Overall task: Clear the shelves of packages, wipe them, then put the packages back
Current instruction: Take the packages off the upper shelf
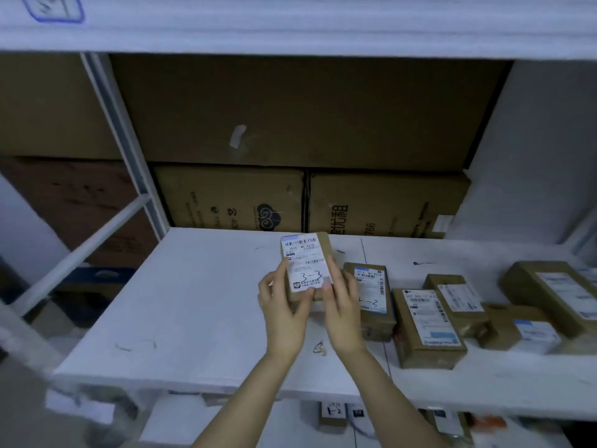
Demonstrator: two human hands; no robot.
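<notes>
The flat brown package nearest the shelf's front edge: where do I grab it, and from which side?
Grip the flat brown package across its long sides at the near end, coming from the front of the shelf. It lies label up, and only that end clears the package on its left and the smaller package on its right.

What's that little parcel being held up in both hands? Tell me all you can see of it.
It is a small brown cardboard parcel, its face nearly covered by a white shipping label with barcodes, fine print and a handwritten "3-3". It is held label up over the white shelf. The left hand grips its left edge, the right hand its right edge, both near its lower end.
</notes>
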